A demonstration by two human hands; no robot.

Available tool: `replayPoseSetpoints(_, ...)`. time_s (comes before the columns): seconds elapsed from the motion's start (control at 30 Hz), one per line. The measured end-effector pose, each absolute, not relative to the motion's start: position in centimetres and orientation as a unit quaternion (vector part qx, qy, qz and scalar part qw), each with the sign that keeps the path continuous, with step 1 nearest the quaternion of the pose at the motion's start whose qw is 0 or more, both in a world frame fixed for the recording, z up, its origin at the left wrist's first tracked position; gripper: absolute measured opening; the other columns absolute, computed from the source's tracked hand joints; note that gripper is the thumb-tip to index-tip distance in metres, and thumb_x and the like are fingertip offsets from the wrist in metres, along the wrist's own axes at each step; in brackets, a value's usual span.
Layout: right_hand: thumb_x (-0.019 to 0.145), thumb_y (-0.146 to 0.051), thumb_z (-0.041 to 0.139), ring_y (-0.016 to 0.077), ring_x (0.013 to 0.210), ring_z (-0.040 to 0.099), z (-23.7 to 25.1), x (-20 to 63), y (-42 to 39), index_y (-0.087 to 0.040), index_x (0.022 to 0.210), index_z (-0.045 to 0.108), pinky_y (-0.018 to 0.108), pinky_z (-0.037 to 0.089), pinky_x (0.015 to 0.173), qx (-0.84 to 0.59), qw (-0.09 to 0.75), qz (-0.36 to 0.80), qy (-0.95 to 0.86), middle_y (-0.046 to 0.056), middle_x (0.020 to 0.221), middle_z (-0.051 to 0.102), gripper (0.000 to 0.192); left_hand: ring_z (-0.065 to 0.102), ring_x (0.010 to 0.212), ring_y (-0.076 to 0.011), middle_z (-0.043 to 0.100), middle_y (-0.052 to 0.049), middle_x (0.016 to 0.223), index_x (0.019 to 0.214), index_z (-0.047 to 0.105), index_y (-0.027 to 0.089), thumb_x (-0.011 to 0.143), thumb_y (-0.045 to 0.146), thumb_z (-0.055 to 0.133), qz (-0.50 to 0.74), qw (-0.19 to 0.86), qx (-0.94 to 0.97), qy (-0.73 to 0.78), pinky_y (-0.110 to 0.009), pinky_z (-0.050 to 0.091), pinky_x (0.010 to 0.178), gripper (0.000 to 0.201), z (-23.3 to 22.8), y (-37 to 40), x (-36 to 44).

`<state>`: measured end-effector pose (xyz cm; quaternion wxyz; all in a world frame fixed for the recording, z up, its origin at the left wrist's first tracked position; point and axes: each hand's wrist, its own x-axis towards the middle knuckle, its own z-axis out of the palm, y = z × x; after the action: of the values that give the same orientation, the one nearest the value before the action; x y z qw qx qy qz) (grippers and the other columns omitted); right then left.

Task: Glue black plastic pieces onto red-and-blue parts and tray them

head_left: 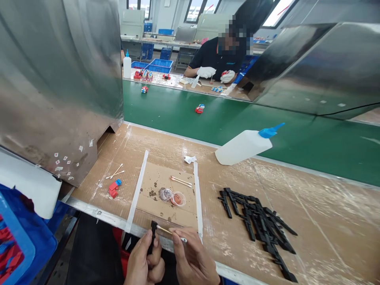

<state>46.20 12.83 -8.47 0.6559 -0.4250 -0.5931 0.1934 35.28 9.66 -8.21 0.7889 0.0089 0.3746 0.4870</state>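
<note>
We hold a black part (153,227) head-up at the near edge of the worktop (210,213), pinched in our closed left hand (145,259), presumably baring its head for the cotton swab (164,229) our right hand (192,255) grips with curled fingers. A small tub (184,199) sits just beyond, probably for easy reach.

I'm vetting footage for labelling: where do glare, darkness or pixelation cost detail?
In the head view, pale glare streaks the right-hand steel panel and a rear window nearly washes out; also in the head view, the black part in the left hand shows little surface detail, and pixelation covers part of the co-worker.
</note>
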Motion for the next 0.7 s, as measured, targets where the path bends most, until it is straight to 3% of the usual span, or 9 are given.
replayPoseSetpoints(0.13, 0.086, -0.016, 0.073, 0.0186, 0.068, 0.073, -8.3, 47.0, 12.9, -0.018, 0.091, 0.073, 0.026, 0.060, 0.060, -0.487, 0.662, 0.249, -0.512, 0.005, 0.082, 0.075, 0.005, 0.005, 0.033, -0.0016, 0.021, 0.017, 0.042, 0.075, 0.049, 0.021, 0.069, 0.068, 0.077, 0.488, 0.799, 0.019, 0.351, -0.019, 0.006, 0.036, 0.055, -8.2, 9.7, 35.0)
replayPoseSetpoints(0.23, 0.083, -0.029, 0.078, 0.0175, 0.063, 0.073, -7.4, 48.0, 14.0, -0.015, 0.088, 0.073, 0.023, 0.059, 0.057, -0.551, 0.667, 0.231, -0.445, 0.006, 0.080, 0.077, 0.016, 0.005, 0.033, -0.0020, 0.024, 0.016, 0.044, 0.077, 0.051, 0.021, 0.070, 0.067, 0.077, 0.478, 0.820, 0.020, 0.313, -0.019, 0.007, 0.036, 0.054, -8.5, 9.6, 34.5)
replayPoseSetpoints(0.4, 0.084, -0.038, 0.077, 0.0167, 0.075, 0.072, -6.3, 49.7, 17.6, -0.013, 0.111, 0.070, 0.024, 0.057, 0.068, -0.596, 0.625, 0.164, -0.477, 0.006, 0.086, 0.076, 0.038, 0.008, 0.033, -0.0020, 0.029, 0.014, 0.046, 0.079, 0.053, 0.020, 0.071, 0.062, 0.079, 0.462, 0.846, 0.023, 0.264, -0.020, 0.010, 0.038, 0.050, -9.1, 9.6, 33.5)
replayPoseSetpoints(0.6, 0.091, -0.043, 0.068, 0.0162, 0.072, 0.065, -5.4, 50.5, 18.0, -0.018, 0.118, 0.071, 0.029, 0.055, 0.072, -0.579, 0.550, 0.051, -0.599, 0.008, 0.099, 0.075, 0.036, 0.010, 0.036, -0.0028, 0.024, 0.014, 0.046, 0.076, 0.052, 0.020, 0.068, 0.063, 0.081, 0.436, 0.869, 0.051, 0.228, -0.019, 0.012, 0.042, 0.052, -7.9, 9.7, 32.0)
replayPoseSetpoints(0.7, 0.090, -0.043, 0.069, 0.0182, 0.070, 0.068, -5.4, 49.0, 14.9, -0.020, 0.105, 0.076, 0.027, 0.056, 0.067, -0.568, 0.584, 0.106, -0.571, 0.007, 0.090, 0.076, 0.029, 0.016, 0.037, -0.0039, 0.028, 0.012, 0.044, 0.069, 0.051, 0.019, 0.068, 0.061, 0.081, 0.414, 0.880, 0.091, 0.214, -0.019, 0.013, 0.044, 0.051, -6.6, 9.6, 31.6)
